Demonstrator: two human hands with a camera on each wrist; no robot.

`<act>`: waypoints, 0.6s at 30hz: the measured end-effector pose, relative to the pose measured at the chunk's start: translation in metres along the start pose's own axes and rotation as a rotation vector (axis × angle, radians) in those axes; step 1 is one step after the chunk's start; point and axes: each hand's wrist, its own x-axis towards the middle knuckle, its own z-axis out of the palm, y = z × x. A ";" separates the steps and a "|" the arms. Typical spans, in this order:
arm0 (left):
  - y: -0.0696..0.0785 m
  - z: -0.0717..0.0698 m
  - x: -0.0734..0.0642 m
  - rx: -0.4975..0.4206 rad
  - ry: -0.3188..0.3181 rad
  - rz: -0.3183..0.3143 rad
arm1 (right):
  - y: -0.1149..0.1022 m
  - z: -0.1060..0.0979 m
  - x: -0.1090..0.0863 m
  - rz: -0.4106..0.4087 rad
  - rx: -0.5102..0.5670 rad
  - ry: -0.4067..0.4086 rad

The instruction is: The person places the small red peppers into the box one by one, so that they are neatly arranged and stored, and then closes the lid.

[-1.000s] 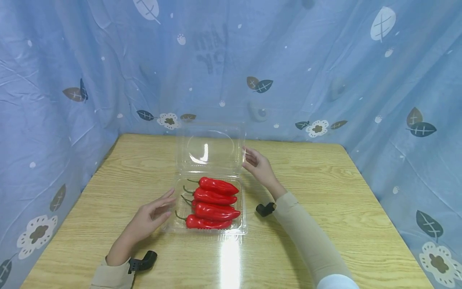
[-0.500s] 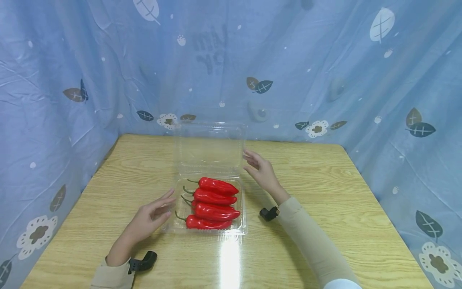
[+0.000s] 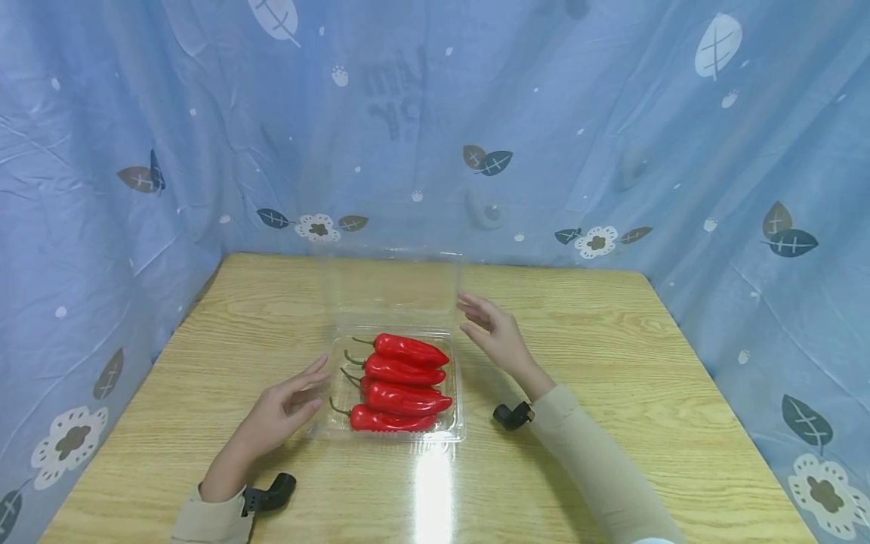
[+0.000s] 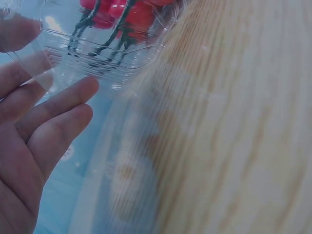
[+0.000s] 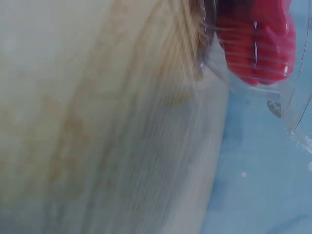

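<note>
In the head view a clear hinged plastic container (image 3: 458, 423) stands on the table, holding several red peppers (image 3: 408, 399) with green stems. Its clear lid (image 3: 394, 291) is raised at the back and looks blurred. My left hand (image 3: 282, 408) is at the container's left side, fingers extended and thumb apart. In the left wrist view its fingers (image 4: 73, 97) lie along the clear rim; whether all touch it, I cannot tell. Beside the lid's right edge is my right hand (image 3: 499, 332), loosely bent fingers and thumb apart; contact with the lid is unclear. The right wrist view leaves that hand out.
The wooden table (image 3: 612, 363) extends around the container on every side. A blue patterned curtain (image 3: 544, 113) hangs behind it and along both sides. A black wrist camera (image 3: 272, 493) is strapped to the left wrist, another black camera (image 3: 514, 415) to the right.
My right hand has moved down and slightly right in the head view. The lid has swung, its top edge now lower in the picture and blurred. My left hand and the peppers have stayed put.
</note>
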 end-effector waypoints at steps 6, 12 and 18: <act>0.001 0.000 0.000 0.008 -0.004 0.001 | -0.003 0.001 -0.012 -0.009 0.004 -0.020; 0.000 0.000 0.000 0.004 -0.003 0.003 | 0.010 0.003 -0.025 -0.021 -0.011 -0.021; 0.001 0.000 0.000 0.006 -0.003 -0.002 | 0.027 0.004 -0.038 0.023 -0.029 -0.022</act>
